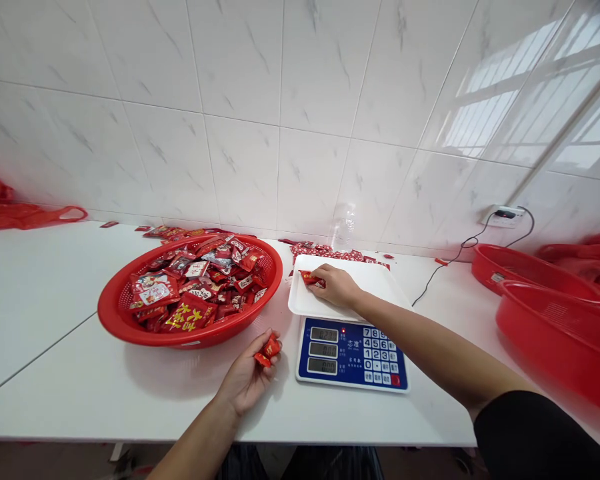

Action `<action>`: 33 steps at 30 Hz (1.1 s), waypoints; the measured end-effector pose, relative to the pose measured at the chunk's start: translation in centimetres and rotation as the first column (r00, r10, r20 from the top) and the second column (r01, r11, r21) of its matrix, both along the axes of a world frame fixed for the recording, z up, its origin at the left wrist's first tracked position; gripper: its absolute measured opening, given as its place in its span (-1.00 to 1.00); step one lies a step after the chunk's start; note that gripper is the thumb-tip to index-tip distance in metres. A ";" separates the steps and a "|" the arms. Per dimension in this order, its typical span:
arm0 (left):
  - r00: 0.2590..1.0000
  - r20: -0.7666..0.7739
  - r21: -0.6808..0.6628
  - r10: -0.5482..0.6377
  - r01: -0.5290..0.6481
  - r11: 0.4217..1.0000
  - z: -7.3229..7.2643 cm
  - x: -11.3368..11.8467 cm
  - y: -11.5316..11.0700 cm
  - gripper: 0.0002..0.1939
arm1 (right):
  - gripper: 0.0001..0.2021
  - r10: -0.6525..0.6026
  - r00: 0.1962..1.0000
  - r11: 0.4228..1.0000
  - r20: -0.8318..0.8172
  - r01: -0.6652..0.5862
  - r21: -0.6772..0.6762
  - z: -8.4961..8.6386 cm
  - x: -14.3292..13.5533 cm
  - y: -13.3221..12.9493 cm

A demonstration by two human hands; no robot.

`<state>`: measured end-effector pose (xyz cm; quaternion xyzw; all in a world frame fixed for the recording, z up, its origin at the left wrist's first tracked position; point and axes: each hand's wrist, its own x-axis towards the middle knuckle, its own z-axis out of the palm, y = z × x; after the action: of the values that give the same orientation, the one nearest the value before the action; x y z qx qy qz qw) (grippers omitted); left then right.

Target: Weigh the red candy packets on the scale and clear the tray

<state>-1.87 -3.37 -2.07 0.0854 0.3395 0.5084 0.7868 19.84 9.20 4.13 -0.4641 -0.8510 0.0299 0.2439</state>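
My left hand (247,380) is turned palm up between the basket and the scale, its fingers curled around a small red candy packet (268,351). My right hand (334,287) reaches over the white scale pan (375,280), fingers closed on red packets (311,279) at the pan's left side; the hand partly covers them. Below the pan, the blue scale panel (353,353) shows lit digits and a keypad. To the left stands a red plastic basket (111,320) heaped with red snack packets (197,283) of several sizes.
Loose packets (167,232) lie along the wall behind the basket, more behind the scale beside a clear plastic container (344,227). Red basins (560,327) stand at the right. A black cable (435,270) runs from the wall socket (503,215). Red bags (20,212) lie far left.
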 end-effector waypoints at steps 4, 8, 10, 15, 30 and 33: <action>1.000 -0.016 0.013 0.005 -0.005 1.000 0.0 0.0 0.0 -0.89 | -0.77 -0.041 0.994 0.999 -0.098 0.044 0.025 0.4 0.5 0.5; 1.000 -0.013 0.012 0.002 -0.001 1.000 0.0 0.0 0.0 -0.90 | -0.79 -0.082 0.974 0.995 -0.213 0.093 0.045 0.9 1.2 1.0; 1.000 -0.012 0.015 0.002 -0.002 1.000 -0.1 0.0 0.0 -0.90 | -0.78 -0.105 0.957 0.991 -0.270 0.122 0.048 1.4 1.9 1.0; 1.000 -0.003 0.009 0.005 -0.005 1.000 -0.2 -0.1 0.0 -0.90 | -0.70 -0.211 0.896 0.968 -0.392 0.248 0.046 2.9 5.9 0.5; 1.000 -0.008 0.007 -0.002 0.002 1.000 -0.1 0.0 0.2 -0.86 | -0.64 -0.805 0.578 0.575 -0.131 0.816 0.068 2.9 28.2 -4.3; 1.000 -0.002 0.000 -0.002 0.002 1.000 -0.2 0.0 0.2 -0.85 | -0.64 -0.874 0.483 0.484 0.049 0.875 -0.001 1.3 31.0 -5.0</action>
<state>-1.86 -3.17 -2.22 0.0862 0.3400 0.5074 0.7871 50.87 4.23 5.45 -0.8356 -0.5018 -0.0966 0.2016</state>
